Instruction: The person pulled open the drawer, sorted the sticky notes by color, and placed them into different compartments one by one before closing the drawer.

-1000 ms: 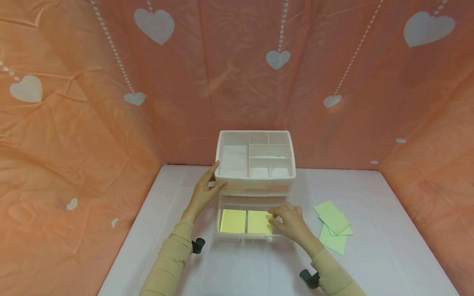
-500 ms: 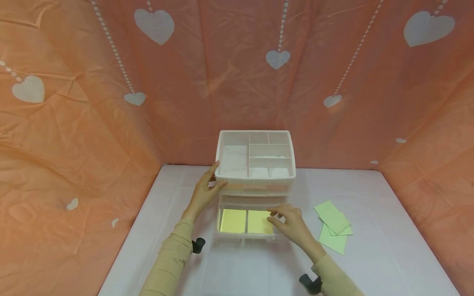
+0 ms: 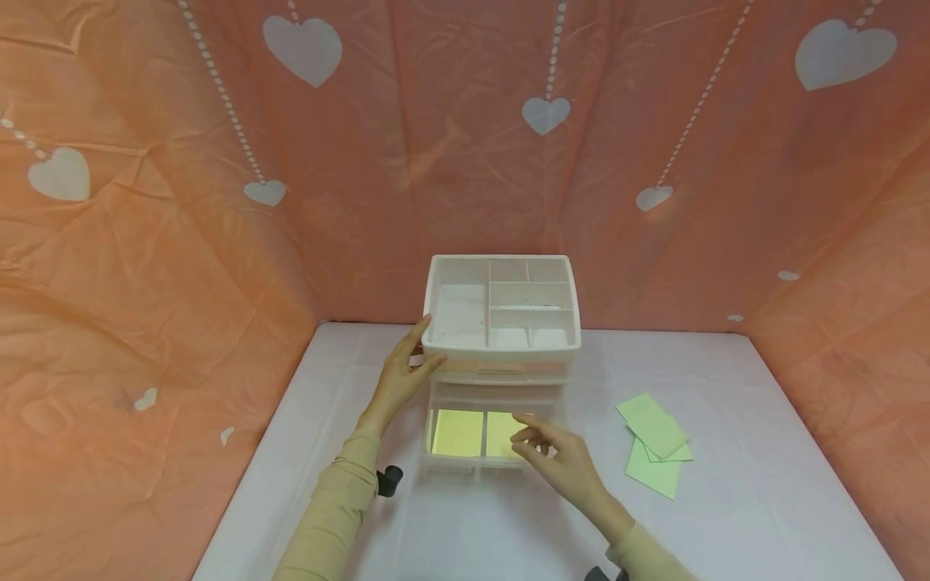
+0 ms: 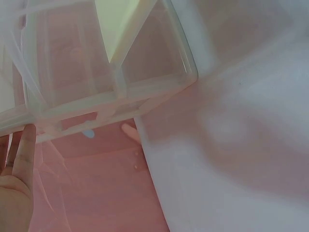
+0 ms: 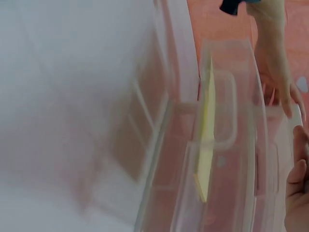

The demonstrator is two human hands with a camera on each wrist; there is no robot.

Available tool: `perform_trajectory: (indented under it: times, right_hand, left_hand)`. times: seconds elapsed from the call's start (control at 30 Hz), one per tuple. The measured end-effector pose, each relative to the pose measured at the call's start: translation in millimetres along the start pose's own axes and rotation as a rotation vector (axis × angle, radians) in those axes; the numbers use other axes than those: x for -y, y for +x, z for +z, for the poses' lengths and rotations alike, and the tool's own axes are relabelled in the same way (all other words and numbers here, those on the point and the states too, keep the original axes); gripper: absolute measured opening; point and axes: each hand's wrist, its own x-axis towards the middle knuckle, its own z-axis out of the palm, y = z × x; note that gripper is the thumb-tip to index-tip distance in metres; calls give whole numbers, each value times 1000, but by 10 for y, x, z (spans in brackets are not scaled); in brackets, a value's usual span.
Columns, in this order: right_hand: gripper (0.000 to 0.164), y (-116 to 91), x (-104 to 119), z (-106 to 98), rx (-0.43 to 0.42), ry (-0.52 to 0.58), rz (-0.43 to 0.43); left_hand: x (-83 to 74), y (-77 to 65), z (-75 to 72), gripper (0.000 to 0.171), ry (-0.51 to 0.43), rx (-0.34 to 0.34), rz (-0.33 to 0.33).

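A white plastic drawer organizer (image 3: 501,352) stands at the back of the table, with its clear lower drawer (image 3: 454,463) pulled out. Inside that drawer lie two yellow sticky note pads (image 3: 457,433) side by side. My left hand (image 3: 395,386) rests against the organizer's upper left corner, thumb at the front and straight fingers along the side. Over the right-hand pad (image 3: 498,433) hovers my right hand (image 3: 570,468), thumb and forefinger bent and apart, with nothing visible between them. In the right wrist view only part of the right hand (image 5: 297,193) shows, beside the clear drawer (image 5: 227,130).
Several pale green paper sheets (image 3: 657,440) lie overlapped on the table to the right. The organizer's divided top tray (image 3: 461,311) faces up. An orange cloth (image 3: 479,161) with white hearts hangs behind and at both sides.
My right hand has moved slightly left and toward me, and it covers more of the right-hand yellow pad. My left hand stays on the organizer's corner.
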Motion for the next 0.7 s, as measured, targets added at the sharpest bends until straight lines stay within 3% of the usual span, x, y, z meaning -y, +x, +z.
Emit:
perform_trajectory:
  times: [0.23,0.47,0.7]
  right_hand:
    - [30,-129,49,94,78,144,-74]
    - [19,-275,-6,165,106,131,-147]
    - [18,-444,-122,269,204,196,-12]
  left_hand:
    - [23,13,9,69,4,-7,4]
    - [3,-3,3,69,0,-6,3]
    - [58,6,19,69,10,-4,9]
